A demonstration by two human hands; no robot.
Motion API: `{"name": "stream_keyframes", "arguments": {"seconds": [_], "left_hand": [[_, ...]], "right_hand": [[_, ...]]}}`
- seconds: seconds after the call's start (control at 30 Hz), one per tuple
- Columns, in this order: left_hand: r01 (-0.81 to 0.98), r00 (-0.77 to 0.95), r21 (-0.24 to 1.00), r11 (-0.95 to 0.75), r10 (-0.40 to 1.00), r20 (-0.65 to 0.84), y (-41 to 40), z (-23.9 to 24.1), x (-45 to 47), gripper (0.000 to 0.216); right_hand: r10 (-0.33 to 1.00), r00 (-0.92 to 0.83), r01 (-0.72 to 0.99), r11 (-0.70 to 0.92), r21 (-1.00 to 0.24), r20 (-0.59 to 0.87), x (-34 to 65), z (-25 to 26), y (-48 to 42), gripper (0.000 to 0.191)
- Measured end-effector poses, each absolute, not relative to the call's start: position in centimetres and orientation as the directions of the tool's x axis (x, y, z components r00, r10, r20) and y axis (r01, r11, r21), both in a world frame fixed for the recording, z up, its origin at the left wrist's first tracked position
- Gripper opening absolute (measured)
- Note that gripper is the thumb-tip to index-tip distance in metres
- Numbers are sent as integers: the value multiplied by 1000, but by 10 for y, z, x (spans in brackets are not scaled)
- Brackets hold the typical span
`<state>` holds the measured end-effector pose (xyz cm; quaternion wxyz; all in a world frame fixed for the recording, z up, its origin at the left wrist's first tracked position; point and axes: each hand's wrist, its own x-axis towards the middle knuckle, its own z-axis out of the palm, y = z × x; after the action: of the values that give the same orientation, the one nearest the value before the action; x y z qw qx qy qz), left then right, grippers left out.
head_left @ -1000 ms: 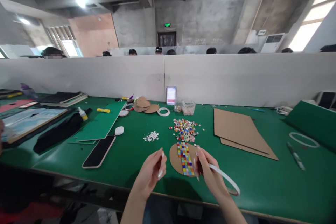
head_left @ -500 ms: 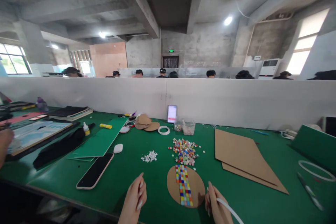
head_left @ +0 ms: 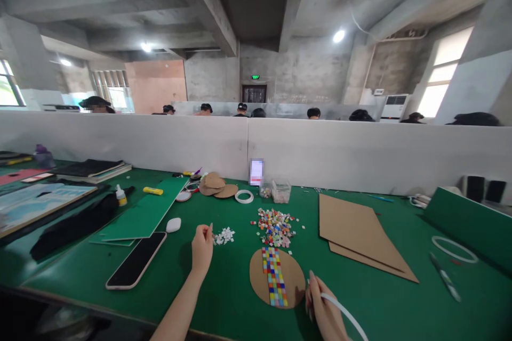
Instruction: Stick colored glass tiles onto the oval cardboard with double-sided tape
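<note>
My left hand is closed in a pinch at the left edge of a small pile of white scraps; whatever its fingertips hold is too small to make out. A round cardboard disc lies in front of me, with a band of colourful square mosaic tiles across its middle. Beside the disc's right edge, my right hand has its fingers curled, and a white curved strip comes out between thumb and fingers. Behind the disc is a heap of loose mixed tiles.
Cardboard sheets lie to the right, with a pen and a white ring beyond. Leftward are a phone, a white case and a green board. A clear box stands near the white partition.
My left hand has moved forward from beside the disc to the white scraps, fingers pinched. The right hand stays by the disc with the strip. The view has turned slightly right.
</note>
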<state>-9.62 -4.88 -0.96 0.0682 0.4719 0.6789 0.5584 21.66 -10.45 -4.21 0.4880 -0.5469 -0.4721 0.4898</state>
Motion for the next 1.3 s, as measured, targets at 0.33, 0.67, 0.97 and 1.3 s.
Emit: {"name": "stream_keyframes", "arguments": {"seconds": [0.33,0.67,0.97,1.3], "left_hand": [[719,-438,695,-11,768,466,-51,-8,-92,40],[755,-418,655,9,776,472,-53,-7,-88,33],[759,-424,651,9,766,483,-53,-9,-91,35],[900,-259,435,-14,786,561,-28,-11,-95,38]], "right_hand": [[998,60,99,-12,-995,-6,221,-46,-107,44],[997,83,83,-14,-996,-8,220,-36,-112,47],[996,79,48,-43,-998,-39,223,-45,-106,48],[989,83,-2,-121,-993,-120,222,-44,-107,46]]}}
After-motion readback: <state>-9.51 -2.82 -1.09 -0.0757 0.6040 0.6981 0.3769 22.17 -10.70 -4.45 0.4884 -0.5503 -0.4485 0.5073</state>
